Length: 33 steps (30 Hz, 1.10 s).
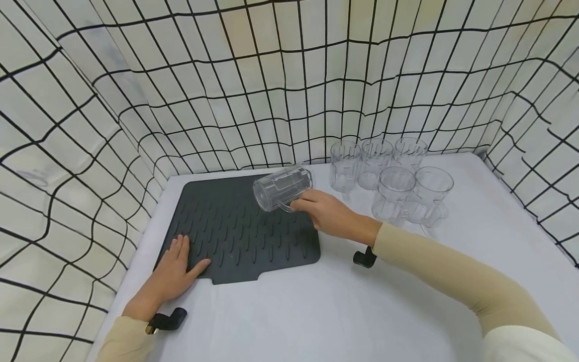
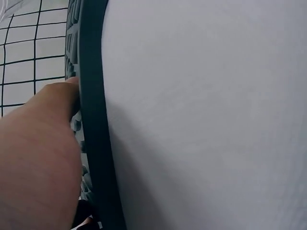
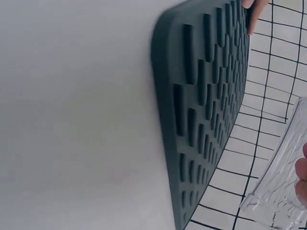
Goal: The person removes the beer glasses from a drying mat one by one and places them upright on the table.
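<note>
A clear mug (image 1: 282, 186) is held tilted on its side above the back right part of a dark ridged drying mat (image 1: 235, 236). My right hand (image 1: 327, 211) grips it by the handle; in the right wrist view the fingers (image 3: 301, 182) show against the clear mug (image 3: 278, 187). At the mat's front left corner my left hand (image 1: 174, 269) rests flat with its fingers spread. The left wrist view shows only part of that hand (image 2: 57, 98) beside the mat's edge (image 2: 93, 105).
Several clear mugs (image 1: 346, 166) stand grouped on the white table (image 1: 344, 311) at the back right. Black netting (image 1: 294, 90) over pale walls encloses the back and both sides. A small black device (image 1: 364, 257) is on each wrist.
</note>
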### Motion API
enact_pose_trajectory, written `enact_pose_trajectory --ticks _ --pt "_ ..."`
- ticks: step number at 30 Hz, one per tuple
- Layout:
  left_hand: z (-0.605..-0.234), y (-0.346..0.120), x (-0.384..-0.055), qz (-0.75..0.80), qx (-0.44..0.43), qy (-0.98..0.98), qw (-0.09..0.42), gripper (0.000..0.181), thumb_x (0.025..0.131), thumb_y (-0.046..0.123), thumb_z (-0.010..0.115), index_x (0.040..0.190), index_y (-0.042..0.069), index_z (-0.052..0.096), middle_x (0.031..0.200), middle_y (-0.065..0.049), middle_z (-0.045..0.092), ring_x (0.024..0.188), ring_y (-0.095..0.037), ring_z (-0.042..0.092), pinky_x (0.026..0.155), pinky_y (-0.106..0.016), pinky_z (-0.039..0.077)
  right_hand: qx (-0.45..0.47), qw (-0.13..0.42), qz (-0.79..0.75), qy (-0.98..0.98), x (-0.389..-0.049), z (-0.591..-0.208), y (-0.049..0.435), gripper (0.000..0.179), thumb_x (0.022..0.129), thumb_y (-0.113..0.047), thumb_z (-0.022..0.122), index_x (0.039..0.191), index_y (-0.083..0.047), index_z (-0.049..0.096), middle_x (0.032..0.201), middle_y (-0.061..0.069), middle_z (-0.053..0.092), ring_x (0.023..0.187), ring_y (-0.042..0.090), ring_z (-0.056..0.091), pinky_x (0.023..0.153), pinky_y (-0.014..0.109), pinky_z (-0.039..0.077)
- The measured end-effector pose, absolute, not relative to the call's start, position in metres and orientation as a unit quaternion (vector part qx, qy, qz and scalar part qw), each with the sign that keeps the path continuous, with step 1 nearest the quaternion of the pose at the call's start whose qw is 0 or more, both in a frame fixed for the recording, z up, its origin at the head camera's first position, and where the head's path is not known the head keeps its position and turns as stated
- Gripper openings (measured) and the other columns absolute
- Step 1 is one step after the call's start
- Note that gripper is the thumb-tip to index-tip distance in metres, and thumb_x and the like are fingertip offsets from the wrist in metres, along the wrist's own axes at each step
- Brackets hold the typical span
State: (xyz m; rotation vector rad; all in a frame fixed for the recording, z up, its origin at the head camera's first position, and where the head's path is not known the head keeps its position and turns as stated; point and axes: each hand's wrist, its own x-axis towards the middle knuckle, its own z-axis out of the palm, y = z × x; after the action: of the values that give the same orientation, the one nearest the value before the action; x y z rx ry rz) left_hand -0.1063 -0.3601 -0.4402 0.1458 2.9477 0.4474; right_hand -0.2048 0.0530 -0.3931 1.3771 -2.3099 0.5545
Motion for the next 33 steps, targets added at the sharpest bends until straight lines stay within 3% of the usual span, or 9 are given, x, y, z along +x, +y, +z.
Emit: enact_pose_trajectory --ticks 10,21,33 --pt "-0.438 -0.354 -0.109 0.150 0.059 0.986 0.049 0.102 0.103 0.053 0.056 0.158 -0.018 0.009 0.166 -0.043 0.010 0.154 -0.061 0.013 0.124 -0.073 0.018 0.502 0.221 0.166 -0.819 -0.191 -0.398 0.075 0.049 0.080 0.022 0.063 0.116 -0.010 0.069 0.107 0.002 0.071 0.098 0.017 0.065 0.084 0.026 0.058" --pt "-0.425 -0.327 -0.118 0.182 0.097 0.978 -0.014 0.087 0.102 0.047 0.061 0.164 0.002 0.021 0.167 -0.033 0.026 0.153 -0.056 0.027 0.118 -0.075 0.028 0.501 0.263 0.141 -0.813 -0.185 -0.400 0.090 0.051 0.076 0.022 0.065 0.116 -0.009 0.071 0.102 0.001 0.071 0.093 0.017 0.062 0.083 0.026 0.057" --pt "-0.420 -0.278 -0.136 0.255 0.138 0.952 -0.093 0.073 0.103 0.034 0.064 0.161 0.003 0.031 0.162 -0.027 0.040 0.146 -0.049 0.043 0.113 -0.070 0.042 0.495 0.296 0.117 -0.809 -0.184 -0.395 0.100 0.053 0.071 0.021 0.069 0.117 -0.007 0.071 0.103 0.002 0.073 0.098 0.019 0.066 0.092 0.029 0.059"
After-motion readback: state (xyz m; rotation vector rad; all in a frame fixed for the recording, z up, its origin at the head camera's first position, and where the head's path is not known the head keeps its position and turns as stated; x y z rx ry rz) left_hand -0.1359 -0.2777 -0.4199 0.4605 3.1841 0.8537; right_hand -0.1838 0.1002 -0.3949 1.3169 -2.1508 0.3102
